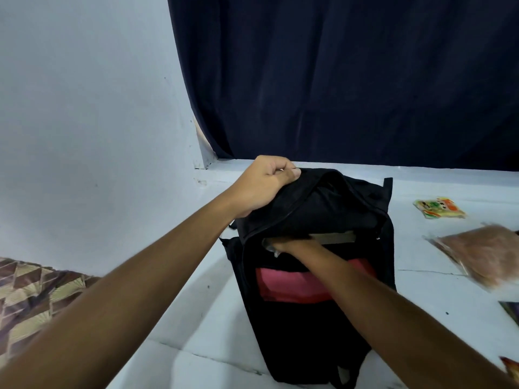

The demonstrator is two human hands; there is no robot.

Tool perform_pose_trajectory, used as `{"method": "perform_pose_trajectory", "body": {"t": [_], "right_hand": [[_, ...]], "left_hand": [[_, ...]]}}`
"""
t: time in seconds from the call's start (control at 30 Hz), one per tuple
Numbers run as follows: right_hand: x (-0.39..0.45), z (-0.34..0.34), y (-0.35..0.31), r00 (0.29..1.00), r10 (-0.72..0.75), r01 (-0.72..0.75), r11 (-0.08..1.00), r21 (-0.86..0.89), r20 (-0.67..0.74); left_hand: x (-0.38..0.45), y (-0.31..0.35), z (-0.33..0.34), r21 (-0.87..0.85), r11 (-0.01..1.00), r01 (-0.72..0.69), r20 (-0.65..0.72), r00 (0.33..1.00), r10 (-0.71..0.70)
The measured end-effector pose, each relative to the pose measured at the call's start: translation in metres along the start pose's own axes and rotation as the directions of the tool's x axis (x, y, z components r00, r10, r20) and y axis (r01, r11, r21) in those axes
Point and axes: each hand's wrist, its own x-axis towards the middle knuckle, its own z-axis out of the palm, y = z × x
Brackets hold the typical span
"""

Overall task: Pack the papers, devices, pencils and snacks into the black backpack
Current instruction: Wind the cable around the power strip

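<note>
The black backpack [309, 318] with a red panel stands on the white floor in the middle of the view. My left hand [264, 183] grips the top flap at its upper left and holds it lifted. My right hand [292, 245] reaches into the opening under the flap; its fingers are hidden inside, beside a flat grey edge [334, 237] that shows in the opening. To the right lie a colourful snack packet [438, 207] and a clear bag of brownish snacks [483, 254].
A dark curtain [337, 80] hangs behind the bag, next to a pale wall [84, 108]. A patterned mat [31, 293] lies at the left. Corners of other items show at the right edge: a dark one [511, 311] and an orange one [509, 367].
</note>
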Motion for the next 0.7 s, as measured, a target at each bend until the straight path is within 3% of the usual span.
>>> {"method": "perform_pose_trajectory", "body": {"t": [0.07,0.13,0.2,0.27,0.3,0.33,0.37,0.43,0.47,0.53,0.6,0.7], "right_hand": [[-0.030,0.000,-0.006,0.997,-0.075,0.076,0.997,0.011,-0.031],[-0.078,-0.008,-0.016,0.983,-0.181,0.176,0.977,-0.120,-0.038],[-0.120,-0.015,-0.017,0.959,-0.275,0.283,0.949,-0.137,0.074],[-0.162,-0.031,-0.014,0.883,-0.377,0.373,0.925,0.072,0.279],[-0.178,-0.041,-0.012,0.841,-0.438,0.375,0.895,0.240,0.319],[-0.194,-0.054,-0.011,0.821,-0.497,0.350,0.826,0.441,0.280],[-0.199,-0.062,-0.004,0.837,-0.524,0.345,0.727,0.594,0.155],[-0.191,-0.068,0.016,0.909,-0.361,0.399,0.604,0.690,-0.209],[-0.181,-0.064,0.025,0.903,-0.231,0.423,0.632,0.650,-0.362],[-0.153,-0.039,0.046,0.832,-0.071,0.360,0.824,0.437,-0.551],[-0.132,0.002,0.066,0.831,-0.054,0.143,0.983,0.119,-0.553],[-0.122,0.064,0.087,0.858,0.016,-0.059,0.996,-0.067,-0.513]], "left_hand": [[-0.007,-0.005,0.001,0.005,1.000,0.016,0.036,0.999,-0.016],[-0.015,-0.010,0.001,0.001,1.000,0.024,0.078,0.997,-0.024],[-0.023,-0.016,0.000,0.000,1.000,0.015,0.134,0.991,-0.015],[-0.032,-0.027,0.002,0.016,1.000,-0.007,0.197,0.980,0.004],[-0.037,-0.034,0.005,0.024,0.999,-0.021,0.228,0.974,0.015],[-0.043,-0.042,0.010,0.025,0.999,-0.045,0.263,0.964,0.036],[-0.048,-0.050,0.015,0.026,0.997,-0.073,0.295,0.953,0.062],[-0.060,-0.069,0.031,0.065,0.993,-0.099,0.315,0.946,0.074],[-0.065,-0.079,0.039,0.101,0.989,-0.107,0.300,0.951,0.072],[-0.076,-0.097,0.053,0.198,0.967,-0.162,0.252,0.962,0.109],[-0.089,-0.116,0.065,0.309,0.914,-0.262,0.218,0.955,0.201],[-0.107,-0.138,0.077,0.459,0.820,-0.343,0.223,0.937,0.268]]}}
